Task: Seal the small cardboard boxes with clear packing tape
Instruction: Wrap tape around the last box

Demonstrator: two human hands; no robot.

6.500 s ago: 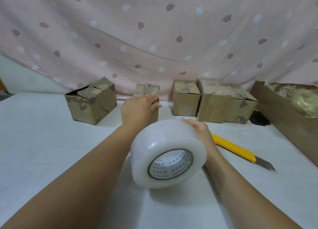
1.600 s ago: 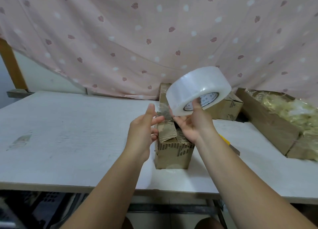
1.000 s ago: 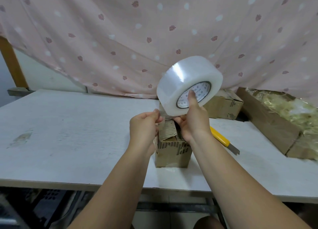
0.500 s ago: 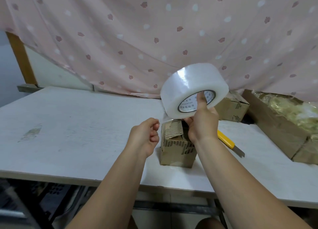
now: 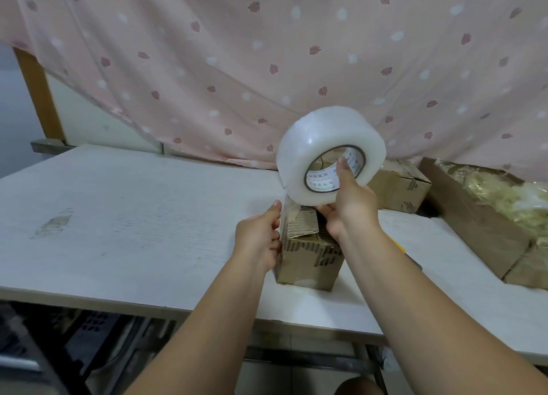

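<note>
Your left hand (image 5: 257, 238) has closed the gap it kept half a second ago and now sits against the left side of the small cardboard box (image 5: 308, 261). The thumb points up along the top edge and the fingers are curled, pinning the tape end (image 5: 286, 206) there. The box stands near the tabletop's (image 5: 133, 216) front edge, right of centre. Your right hand (image 5: 351, 204) grips the tape roll (image 5: 299, 160) just above the box, index finger through the core and thumb beneath. More boxes (image 5: 406, 190) sit toward the rear right, and an open carton (image 5: 474, 216) of crinkled plastic lies along the right edge. A pink curtain (image 5: 267, 53) hangs behind.
</note>
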